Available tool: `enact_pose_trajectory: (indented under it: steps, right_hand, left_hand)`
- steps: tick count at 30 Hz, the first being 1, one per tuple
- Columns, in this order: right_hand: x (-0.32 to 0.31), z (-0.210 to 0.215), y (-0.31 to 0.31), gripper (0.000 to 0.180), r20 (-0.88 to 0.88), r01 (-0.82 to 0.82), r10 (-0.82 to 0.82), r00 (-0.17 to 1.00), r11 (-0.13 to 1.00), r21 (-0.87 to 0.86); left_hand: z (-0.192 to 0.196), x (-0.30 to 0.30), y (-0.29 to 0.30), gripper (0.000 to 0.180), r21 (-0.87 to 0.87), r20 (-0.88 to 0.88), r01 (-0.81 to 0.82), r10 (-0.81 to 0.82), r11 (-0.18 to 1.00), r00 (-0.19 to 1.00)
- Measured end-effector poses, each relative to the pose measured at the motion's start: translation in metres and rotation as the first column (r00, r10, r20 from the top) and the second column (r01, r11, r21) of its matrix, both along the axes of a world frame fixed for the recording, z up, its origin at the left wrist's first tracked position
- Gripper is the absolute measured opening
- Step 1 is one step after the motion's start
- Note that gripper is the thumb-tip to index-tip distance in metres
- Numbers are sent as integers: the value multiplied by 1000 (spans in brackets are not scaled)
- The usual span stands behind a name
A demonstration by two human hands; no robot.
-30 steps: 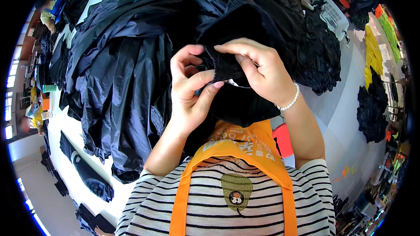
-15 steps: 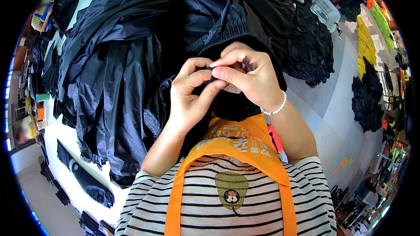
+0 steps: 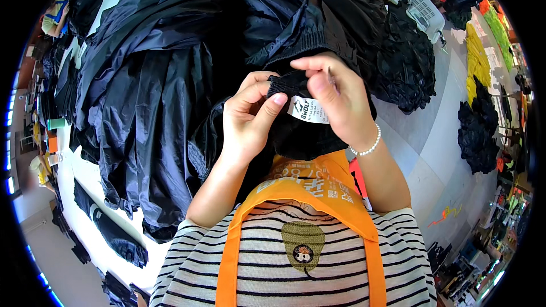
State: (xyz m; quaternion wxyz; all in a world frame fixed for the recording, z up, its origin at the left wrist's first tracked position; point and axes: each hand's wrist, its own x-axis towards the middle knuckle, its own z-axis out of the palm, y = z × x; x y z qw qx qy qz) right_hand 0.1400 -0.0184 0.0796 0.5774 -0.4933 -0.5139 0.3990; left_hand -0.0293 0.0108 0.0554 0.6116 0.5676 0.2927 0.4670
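Note:
My left hand (image 3: 250, 116) is closed, its thumb and fingers pinching the gathered, ribbed edge of a black garment (image 3: 287, 84). From that edge hangs a white label (image 3: 307, 110) with dark print. Just right of the label is my right hand (image 3: 347, 105), with a beaded bracelet at the wrist. Its index finger points out toward the garment and its thumb stands apart. A small dark thing shows between its curled fingers, too hidden to name. Under both hands the rest of the black garment lies bunched in front of my orange apron (image 3: 301, 185).
A large heap of shiny black garments (image 3: 153, 102) spreads over the white table. Another black piece (image 3: 108, 227) lies at the left. Beyond the heap at right is a white plastic basket (image 3: 424, 11). Yellow cloth (image 3: 476, 57) and black cloth (image 3: 478, 131) lie on the tiled floor.
My right hand has let go of the edge and drawn away to the right, its index finger now stretched out. The white label has come into full view. My left hand keeps its pinch.

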Motion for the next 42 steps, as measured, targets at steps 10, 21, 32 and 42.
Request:
enact_pose_trajectory:
  steps: [10,21,32,42]
  right_hand:
    - [5,-3,-10,11,56,-16,19,998,999,-50]
    - [26,12,-29,43,347,-168,189,919,982,-91]
    - [10,3,-24,21,371,-22,31,928,999,-27]
    - [10,-1,-20,15,277,-58,52,960,998,12]
  left_hand:
    - [-1,-1,3,10,-19,51,17,-16,1000,999]
    - [-9,-2,5,9,-79,110,31,-22,996,994]
    - [-5,2,2,9,-37,65,35,-33,999,997]
    - [0,-1,5,8,50,-18,98,-97,994,995]
